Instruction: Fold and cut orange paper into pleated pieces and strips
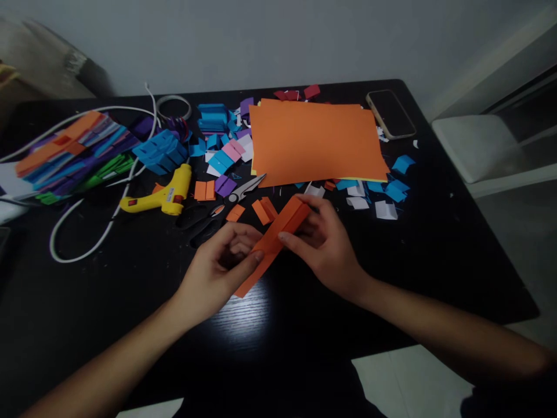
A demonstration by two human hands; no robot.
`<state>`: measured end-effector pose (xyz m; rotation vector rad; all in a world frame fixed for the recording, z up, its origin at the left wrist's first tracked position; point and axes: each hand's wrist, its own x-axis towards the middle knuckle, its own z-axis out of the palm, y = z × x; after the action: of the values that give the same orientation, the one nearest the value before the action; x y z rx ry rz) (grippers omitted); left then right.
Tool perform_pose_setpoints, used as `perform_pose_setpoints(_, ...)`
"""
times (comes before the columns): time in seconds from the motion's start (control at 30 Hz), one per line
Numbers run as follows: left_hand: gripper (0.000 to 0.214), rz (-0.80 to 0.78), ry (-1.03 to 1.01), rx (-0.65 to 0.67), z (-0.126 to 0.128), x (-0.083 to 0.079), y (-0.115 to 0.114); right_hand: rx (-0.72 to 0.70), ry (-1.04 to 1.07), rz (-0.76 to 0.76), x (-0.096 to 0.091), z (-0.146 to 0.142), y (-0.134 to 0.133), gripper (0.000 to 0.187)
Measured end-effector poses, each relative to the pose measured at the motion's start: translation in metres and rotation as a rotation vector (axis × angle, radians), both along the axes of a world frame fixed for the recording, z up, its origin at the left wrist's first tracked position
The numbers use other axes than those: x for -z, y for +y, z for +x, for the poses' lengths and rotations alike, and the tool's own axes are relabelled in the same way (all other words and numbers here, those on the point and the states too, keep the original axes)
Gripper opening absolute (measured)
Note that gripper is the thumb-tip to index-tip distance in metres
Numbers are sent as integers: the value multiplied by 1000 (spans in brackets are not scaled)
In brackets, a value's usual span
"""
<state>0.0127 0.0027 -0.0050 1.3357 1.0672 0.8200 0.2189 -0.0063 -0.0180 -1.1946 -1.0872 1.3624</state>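
Observation:
A folded orange paper strip (272, 244) slants between my hands above the front half of the black table. My left hand (221, 264) pinches its lower half, thumb on top and fingers beneath. Near the strip's upper end, my right hand (328, 247) grips it with the thumb on its face; the other fingers are partly hidden behind the paper. Just beyond the strip lie small folded orange pieces (263, 210) and black-handled scissors (230, 200), their blades pointing to the upper right. A stack of orange paper sheets (317, 142) rests farther back.
A yellow glue gun (163, 194) lies left of the scissors, near a looping white cable (58, 255). Bundled coloured strips (82, 148) fill the back left. Blue and white scraps (395, 190) scatter around the sheets. A phone (391, 114) sits at the back right.

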Motion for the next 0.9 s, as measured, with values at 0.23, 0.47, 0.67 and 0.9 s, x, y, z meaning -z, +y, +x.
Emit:
perform_pose_setpoints(0.23, 16, 5, 5, -21, -1, 1, 0, 61, -62, 107, 4, 1, 2, 43)
perform_pose_setpoints(0.47, 13, 37, 12, -43, -1, 0, 2, 71, 15, 29, -1, 4, 6, 20)
perform_pose_setpoints(0.67, 13, 53, 49, -40, -1, -3, 2, 65, 30, 5, 1, 7, 8, 46)
perform_pose_setpoints(0.9, 18, 55, 45, 12, -2, -2, 2, 0, -215, 165, 0, 9, 5, 45)
